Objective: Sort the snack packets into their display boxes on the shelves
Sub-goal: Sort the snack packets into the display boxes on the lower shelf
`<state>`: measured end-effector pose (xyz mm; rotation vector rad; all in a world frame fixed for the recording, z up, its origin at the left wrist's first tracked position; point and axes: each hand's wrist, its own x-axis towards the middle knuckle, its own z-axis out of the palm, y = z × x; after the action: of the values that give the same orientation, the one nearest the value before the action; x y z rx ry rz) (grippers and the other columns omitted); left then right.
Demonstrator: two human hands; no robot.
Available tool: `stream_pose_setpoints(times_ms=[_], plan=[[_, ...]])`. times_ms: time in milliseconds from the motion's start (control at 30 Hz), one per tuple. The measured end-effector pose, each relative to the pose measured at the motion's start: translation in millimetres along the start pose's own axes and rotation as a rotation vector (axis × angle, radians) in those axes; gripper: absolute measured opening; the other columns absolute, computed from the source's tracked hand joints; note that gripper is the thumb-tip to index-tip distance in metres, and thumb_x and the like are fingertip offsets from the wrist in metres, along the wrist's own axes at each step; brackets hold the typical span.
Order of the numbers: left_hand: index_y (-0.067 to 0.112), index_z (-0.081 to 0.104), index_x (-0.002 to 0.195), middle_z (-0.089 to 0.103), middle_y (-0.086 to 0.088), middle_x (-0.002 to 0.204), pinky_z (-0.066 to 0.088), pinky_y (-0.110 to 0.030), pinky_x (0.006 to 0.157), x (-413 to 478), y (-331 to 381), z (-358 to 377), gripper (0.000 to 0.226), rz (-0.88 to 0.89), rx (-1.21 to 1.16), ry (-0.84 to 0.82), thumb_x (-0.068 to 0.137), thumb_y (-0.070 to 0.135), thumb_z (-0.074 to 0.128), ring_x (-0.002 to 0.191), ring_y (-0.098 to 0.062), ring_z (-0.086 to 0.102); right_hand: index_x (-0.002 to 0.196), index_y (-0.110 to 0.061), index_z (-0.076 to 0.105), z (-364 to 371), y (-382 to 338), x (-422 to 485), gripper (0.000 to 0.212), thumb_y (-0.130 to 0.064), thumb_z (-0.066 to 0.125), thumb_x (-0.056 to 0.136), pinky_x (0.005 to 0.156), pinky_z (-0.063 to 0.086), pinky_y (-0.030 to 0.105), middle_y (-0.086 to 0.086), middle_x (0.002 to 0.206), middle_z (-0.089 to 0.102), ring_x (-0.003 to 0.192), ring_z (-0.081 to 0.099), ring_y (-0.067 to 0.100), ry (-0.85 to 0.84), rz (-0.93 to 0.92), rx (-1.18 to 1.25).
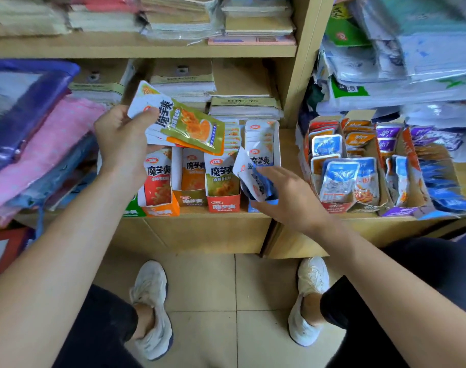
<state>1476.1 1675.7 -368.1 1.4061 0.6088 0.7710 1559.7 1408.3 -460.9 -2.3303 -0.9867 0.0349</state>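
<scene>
My left hand [123, 140] holds a fanned stack of snack packets [184, 120] above the shelf, a green and orange packet on top. My right hand [285, 195] grips several blue and white packets [253, 179] at the blue display box [263, 155]. Left of it stand a red box with green packets [222, 187], an orange-brown box [190, 181] and an orange box with red packets [158, 187]. On the right shelf section, torn display boxes [340, 176] hold blue, orange and purple packets.
Stacks of notebooks [242, 102] sit behind the boxes, and more paper fills the shelf above. Pink and purple bags [35, 134] pile at the left. Plastic-wrapped goods [412, 62] crowd the upper right. My two shoes [152, 309] rest on the tiled floor.
</scene>
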Motion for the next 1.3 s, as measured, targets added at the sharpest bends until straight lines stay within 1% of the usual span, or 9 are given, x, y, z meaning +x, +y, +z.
stream_pose_setpoints(times_ms=[167, 367, 500, 567, 667, 833, 967, 1133, 1300], plan=[[0.017, 0.066, 0.089, 0.075, -0.007, 0.092, 0.058, -0.034, 0.061, 3, 2, -6, 0.008, -0.005, -0.051, -0.011, 0.088, 0.016, 0.073, 0.079, -0.021, 0.073, 0.148, -0.026, 0.046, -1, -4, -5, 0.071, -0.028, 0.079, 0.085, 0.096, 0.053, 0.034, -0.002, 0.143, 0.050, 0.126, 0.055, 0.019, 0.099, -0.168, 0.031], [0.020, 0.068, 0.091, 0.076, -0.008, 0.100, 0.059, -0.041, 0.073, -1, -1, -4, 0.007, 0.002, -0.046, -0.047, 0.088, 0.015, 0.072, 0.089, -0.024, 0.074, 0.119, -0.024, 0.068, 20, 4, 17, 0.042, -0.041, 0.077, 0.082, 0.084, 0.041, 0.044, -0.002, 0.125, 0.069, 0.101, 0.066, 0.030, 0.094, -0.159, -0.321], [0.010, 0.068, 0.104, 0.077, -0.011, 0.103, 0.058, -0.054, 0.081, 1, -5, -4, 0.027, -0.007, -0.040, -0.057, 0.082, 0.023, 0.075, 0.094, -0.031, 0.074, 0.124, -0.030, 0.063, 15, 4, 23, 0.051, -0.062, 0.065, 0.085, 0.093, 0.029, 0.045, -0.008, 0.133, 0.064, 0.114, 0.058, 0.024, -0.019, -0.047, -0.412], [0.005, 0.067, 0.107, 0.077, -0.011, 0.101, 0.057, -0.053, 0.080, 2, -7, -3, 0.034, -0.004, -0.043, -0.065, 0.081, 0.025, 0.076, 0.093, -0.031, 0.074, 0.129, -0.032, 0.058, 4, 5, 22, 0.057, -0.065, 0.064, 0.082, 0.096, 0.032, 0.043, -0.012, 0.128, 0.064, 0.116, 0.057, 0.017, -0.090, -0.010, -0.252], [0.010, 0.069, 0.101, 0.077, -0.007, 0.095, 0.056, -0.038, 0.068, 5, -14, -3, 0.018, 0.004, -0.030, -0.082, 0.087, 0.020, 0.074, 0.085, -0.023, 0.074, 0.135, -0.032, 0.055, -11, 9, 19, 0.072, -0.072, 0.063, 0.076, 0.096, 0.048, 0.046, -0.012, 0.125, 0.065, 0.114, 0.061, 0.012, -0.071, 0.023, -0.018], [0.018, 0.070, 0.095, 0.076, -0.001, 0.090, 0.051, -0.025, 0.056, 2, -17, 2, 0.006, 0.006, -0.047, -0.162, 0.091, 0.014, 0.071, 0.077, -0.016, 0.073, 0.134, -0.028, 0.060, -25, 0, 18, 0.059, -0.046, 0.077, 0.081, 0.078, 0.050, 0.014, -0.014, 0.123, 0.064, 0.107, 0.062, 0.003, 0.038, 0.101, 0.249], [0.015, 0.067, 0.093, 0.075, -0.007, 0.091, 0.053, -0.031, 0.067, -3, -15, 7, 0.011, 0.059, -0.019, -0.355, 0.086, 0.017, 0.075, 0.082, -0.020, 0.070, 0.131, -0.026, 0.060, -35, -23, 24, 0.057, -0.043, 0.080, 0.081, 0.087, 0.055, 0.035, -0.010, 0.124, 0.066, 0.108, 0.065, 0.011, 0.179, 0.089, 0.570], [0.009, 0.062, 0.090, 0.075, -0.008, 0.092, 0.056, -0.032, 0.074, -15, -16, 21, 0.012, 0.080, 0.014, -0.470, 0.088, 0.006, 0.074, 0.087, -0.021, 0.071, 0.142, -0.019, 0.050, -45, -47, 38, 0.081, -0.030, 0.088, 0.071, 0.095, 0.055, 0.032, 0.000, 0.130, 0.065, 0.114, 0.066, 0.014, -0.041, 0.009, 0.678], [0.026, 0.067, 0.079, 0.072, -0.023, 0.090, 0.054, -0.047, 0.075, -20, -17, 31, 0.017, 0.074, 0.097, -0.454, 0.080, 0.031, 0.083, 0.085, -0.030, 0.069, 0.113, -0.001, 0.068, -37, -56, 41, 0.037, -0.001, 0.080, 0.078, 0.080, 0.060, 0.033, 0.008, 0.104, 0.077, 0.096, 0.074, 0.023, -0.164, 0.035, 0.833]])
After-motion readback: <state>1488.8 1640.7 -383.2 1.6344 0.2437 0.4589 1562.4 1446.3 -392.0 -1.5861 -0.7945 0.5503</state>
